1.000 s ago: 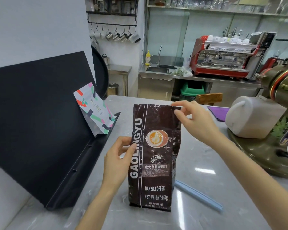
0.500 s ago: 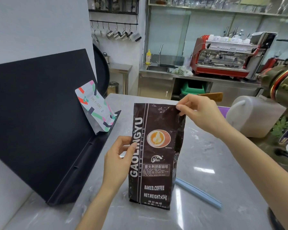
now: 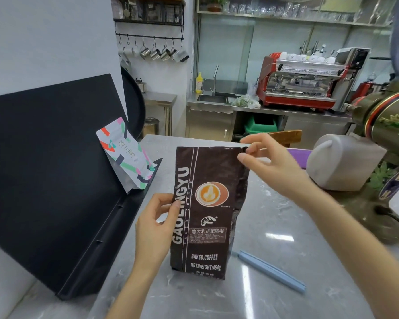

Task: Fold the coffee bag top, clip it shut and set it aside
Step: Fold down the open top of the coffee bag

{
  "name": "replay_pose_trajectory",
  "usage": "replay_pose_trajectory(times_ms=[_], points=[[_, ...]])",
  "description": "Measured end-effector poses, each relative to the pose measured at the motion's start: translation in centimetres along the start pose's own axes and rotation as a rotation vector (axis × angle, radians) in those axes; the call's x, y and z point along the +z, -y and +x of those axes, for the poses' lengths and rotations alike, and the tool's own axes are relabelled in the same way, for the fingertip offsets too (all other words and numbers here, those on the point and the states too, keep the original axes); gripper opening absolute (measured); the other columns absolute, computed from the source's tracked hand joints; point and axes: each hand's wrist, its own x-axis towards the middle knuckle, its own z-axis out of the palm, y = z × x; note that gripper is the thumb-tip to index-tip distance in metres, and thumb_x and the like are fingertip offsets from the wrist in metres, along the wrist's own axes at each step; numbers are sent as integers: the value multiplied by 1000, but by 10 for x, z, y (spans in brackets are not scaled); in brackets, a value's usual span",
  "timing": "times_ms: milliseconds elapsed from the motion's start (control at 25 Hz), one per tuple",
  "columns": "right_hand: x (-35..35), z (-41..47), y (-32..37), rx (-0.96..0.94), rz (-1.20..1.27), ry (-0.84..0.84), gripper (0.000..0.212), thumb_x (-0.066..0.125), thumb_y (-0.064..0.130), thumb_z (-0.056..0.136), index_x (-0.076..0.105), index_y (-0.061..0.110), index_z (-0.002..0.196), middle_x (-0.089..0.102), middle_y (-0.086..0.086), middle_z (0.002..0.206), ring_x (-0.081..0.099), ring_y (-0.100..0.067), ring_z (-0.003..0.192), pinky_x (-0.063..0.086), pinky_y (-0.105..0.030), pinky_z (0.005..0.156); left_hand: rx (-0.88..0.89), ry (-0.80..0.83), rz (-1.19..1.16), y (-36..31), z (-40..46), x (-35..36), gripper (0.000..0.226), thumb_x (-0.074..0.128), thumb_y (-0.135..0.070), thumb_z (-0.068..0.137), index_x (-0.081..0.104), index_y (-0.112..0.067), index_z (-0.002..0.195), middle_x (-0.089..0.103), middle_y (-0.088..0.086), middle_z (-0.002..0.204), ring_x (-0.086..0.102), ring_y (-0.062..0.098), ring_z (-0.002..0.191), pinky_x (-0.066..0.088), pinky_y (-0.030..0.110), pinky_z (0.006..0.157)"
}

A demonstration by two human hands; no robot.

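Right hand (image 3: pixel 272 166) pinching top right corner of upright coffee bag (image 3: pixel 207 210); left hand (image 3: pixel 157 226) gripping its left edge. Clip (image 3: pixel 271 271) lying nearer right hand, untouched.

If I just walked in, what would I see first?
The tall brown coffee bag standing upright in the middle of the grey counter, held by the left hand at its side and the right hand at its top corner. Next, the red espresso machine at the back and the blue clip lying beside the bag.
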Motion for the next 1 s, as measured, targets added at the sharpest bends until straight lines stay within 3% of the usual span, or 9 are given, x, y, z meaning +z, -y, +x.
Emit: replay_pose_trajectory(times_ms=[120, 320, 400, 520, 680, 760, 880, 1000], points=[[32, -29, -19, 78, 154, -214, 25, 63, 24, 79, 49, 22, 99, 55, -3, 102, 56, -8, 89, 49, -32, 87, -5, -10, -8, 0, -1, 0, 4, 57, -13, 83, 58, -16, 81, 67, -3, 83, 62, -1, 75, 45, 5, 53], [69, -51, -31, 214, 287, -191, 36, 64, 23, 79, 56, 20, 114, 63, -4, 112, 59, -10, 99, 47, -32, 93, -11, 18, -3, -3, -3, 3, 3, 57, -14, 83, 58, -14, 81, 68, -3, 82, 63, -1, 76, 46, 5, 52], [74, -50, -30, 238, 339, -253, 32, 65, 20, 79, 59, 19, 110, 64, -4, 109, 60, -12, 98, 48, -32, 92, -10, 24, 6, -3, -4, 3, 4, 56, -13, 83, 58, -13, 80, 68, -3, 79, 62, -3, 74, 45, 5, 51], [74, -50, -31, 280, 410, -311, 15, 64, 16, 79, 61, 29, 88, 67, 0, 91, 61, -11, 85, 51, -27, 81, -5, 39, 26, -3, -4, 1, 8, 56, -12, 84, 57, -15, 77, 68, -4, 77, 62, -4, 73, 45, 5, 52], [62, -50, -35, 312, 528, -256, 16, 61, 12, 81, 61, 26, 74, 63, 4, 72, 57, 7, 57, 46, -6, 55, -14, 102, 6, -5, 0, -4, 4, 58, -12, 82, 58, -15, 80, 68, -3, 83, 62, -2, 76, 45, 5, 55], [57, -51, -36, 306, 539, -195, 14, 60, 12, 82, 60, 23, 75, 62, 3, 71, 56, 9, 54, 43, -4, 52, -15, 111, -10, -6, 4, -5, 2, 58, -13, 82, 57, -12, 82, 67, -1, 84, 60, -3, 77, 46, 5, 56], [50, -51, -36, 250, 476, -130, 15, 59, 12, 82, 59, 25, 74, 61, 5, 71, 57, 4, 60, 43, -3, 54, 7, 125, -25, -11, 9, -2, 5, 56, -12, 83, 55, -15, 79, 65, -1, 86, 60, -7, 77, 45, 4, 58], [37, -48, -34, 164, 358, -176, 16, 53, 15, 86, 60, 27, 78, 63, 4, 81, 59, -9, 77, 46, -4, 62, 36, 180, -65, -17, 9, 2, 11, 51, -5, 85, 53, -14, 78, 65, -2, 83, 62, -6, 74, 46, 4, 58]])
